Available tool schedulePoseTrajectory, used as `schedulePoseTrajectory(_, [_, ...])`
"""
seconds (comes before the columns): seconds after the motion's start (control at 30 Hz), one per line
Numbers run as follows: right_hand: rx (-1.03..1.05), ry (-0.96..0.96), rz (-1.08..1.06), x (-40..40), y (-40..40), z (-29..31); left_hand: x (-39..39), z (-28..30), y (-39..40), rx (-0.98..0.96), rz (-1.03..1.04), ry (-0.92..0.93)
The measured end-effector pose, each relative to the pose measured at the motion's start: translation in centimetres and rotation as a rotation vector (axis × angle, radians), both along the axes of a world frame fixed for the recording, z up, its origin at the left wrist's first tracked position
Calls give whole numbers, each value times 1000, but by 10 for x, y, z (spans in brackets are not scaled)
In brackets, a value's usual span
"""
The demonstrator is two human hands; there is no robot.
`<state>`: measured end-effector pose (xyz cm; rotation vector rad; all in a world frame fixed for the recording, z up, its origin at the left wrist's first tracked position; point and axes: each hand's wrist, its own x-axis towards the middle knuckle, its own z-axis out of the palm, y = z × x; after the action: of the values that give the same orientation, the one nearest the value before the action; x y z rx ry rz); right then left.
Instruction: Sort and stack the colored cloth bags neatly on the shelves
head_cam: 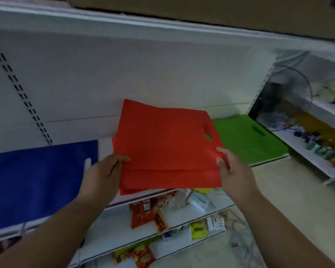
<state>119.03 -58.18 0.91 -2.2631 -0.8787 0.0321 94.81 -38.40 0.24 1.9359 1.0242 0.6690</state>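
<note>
A red cloth bag (pixel 166 144) with a cut-out handle is held flat just above the white shelf (pixel 104 140), tilted up at the far end. My left hand (pixel 103 171) pinches its left edge and my right hand (pixel 232 167) pinches its right edge near the handle hole. More red fabric shows beneath its near edge. A blue bag (pixel 37 176) lies flat on the shelf to the left. A green bag (pixel 248 140) lies flat on the shelf to the right, partly hidden behind the red one.
Above runs another white shelf (pixel 162 29) bearing a cardboard box (pixel 201 6). Lower shelves hold snack packets (pixel 149 213) and small boxes (pixel 198 231). A second shelving unit (pixel 307 140) with goods and a fan guard (pixel 294 88) stands at the right, across a pale floor (pixel 290 190).
</note>
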Motion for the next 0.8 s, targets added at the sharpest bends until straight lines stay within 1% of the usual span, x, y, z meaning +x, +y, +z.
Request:
schedulePoseTrajectory(0.13, [-73, 72, 183, 52, 24, -8, 26, 2, -14, -59, 168, 80])
schedulePoseTrajectory(0.2, [-116, 118, 267, 73, 36, -10, 36, 2, -19, -39, 226, 143])
schedulePoseTrajectory(0.3, [-197, 270, 364, 89, 51, -18, 47, -2, -19, 15, 247, 308])
schedulePoseTrajectory(0.37, [-248, 291, 388, 94, 58, -22, 51, -7, -16, 38, 228, 381])
schedulePoseTrajectory(0.5, [-404, 113, 451, 99, 68, -24, 59, -22, -11, 39, 179, 496])
schedulePoseTrajectory(0.6, [-517, -19, 500, 98, 72, -25, 61, -30, -14, 99, 174, 609])
schedulePoseTrajectory(0.7, [-572, -161, 501, 96, 73, -30, 62, -30, -17, 124, 150, 736])
schedulePoseTrajectory(0.8, [-608, -250, 509, 93, 74, -26, 64, -25, -19, 157, 136, 844])
